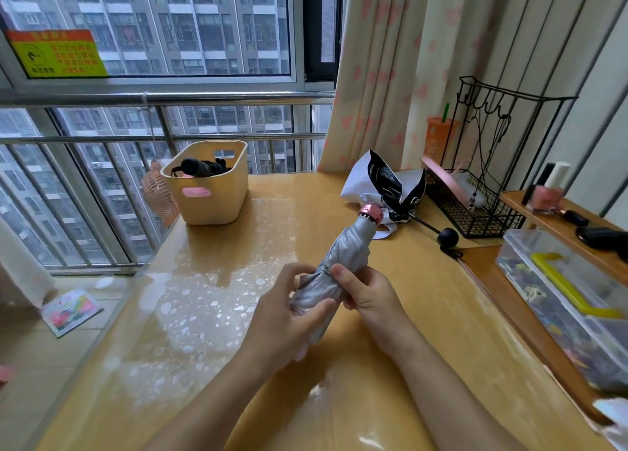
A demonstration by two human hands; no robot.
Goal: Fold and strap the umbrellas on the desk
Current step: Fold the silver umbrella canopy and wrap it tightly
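A silver folded umbrella [343, 257] with a pink cap at its far tip is held above the desk [217, 308], pointing away and to the right. My left hand [289, 311] grips its lower part, thumb across the fabric. My right hand [367, 291] holds the middle, its thumb pressed on the strap band. A second umbrella [390, 185], black and white, lies unfolded and crumpled at the back right of the desk, with its black round handle [448, 237] toward the right edge.
A cream basket [210, 192] with a black umbrella inside stands at the back left. A black wire rack [489, 178] and a clear plastic box [564, 301] on a side shelf line the right. A window railing runs along the left.
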